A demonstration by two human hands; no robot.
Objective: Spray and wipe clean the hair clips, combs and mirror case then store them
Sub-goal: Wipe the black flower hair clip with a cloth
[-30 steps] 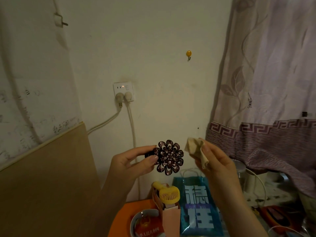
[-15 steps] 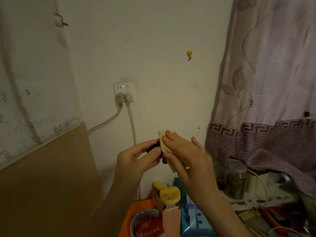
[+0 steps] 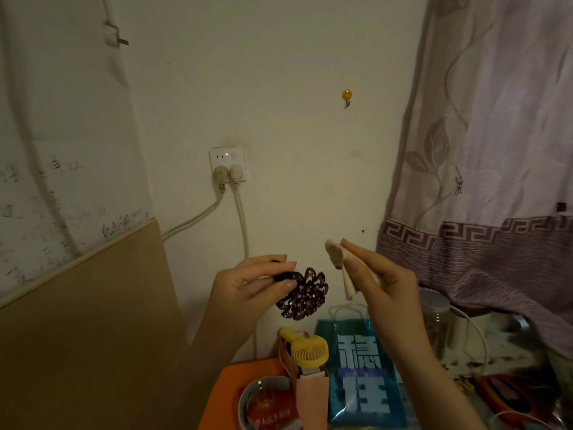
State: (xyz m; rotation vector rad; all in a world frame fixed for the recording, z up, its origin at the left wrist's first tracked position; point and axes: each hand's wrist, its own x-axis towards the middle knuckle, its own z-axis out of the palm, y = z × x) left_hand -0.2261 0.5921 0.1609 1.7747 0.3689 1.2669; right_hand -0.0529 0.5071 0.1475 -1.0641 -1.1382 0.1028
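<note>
I see my left hand (image 3: 248,283) raised in front of the wall, thumb and fingers pinching the dark back of a flower-shaped hair clip (image 3: 302,294). The clip's jewelled face sticks out to the right of the fingertips and tilts down, toward the other hand. My right hand (image 3: 381,280) is up at the same height, just beside the clip but not touching it, with thumb and fingers pinching a folded beige cloth (image 3: 339,265). The cloth's upper end stands above the fingertips and a strip hangs below them.

Under the hands, I make out a yellow handheld fan (image 3: 308,349), a blue gift bag (image 3: 362,377) and a bowl (image 3: 263,401) on an orange surface (image 3: 229,389). A wall socket (image 3: 228,162) holds 2 plugs, and a patterned curtain (image 3: 496,150) hangs at the right.
</note>
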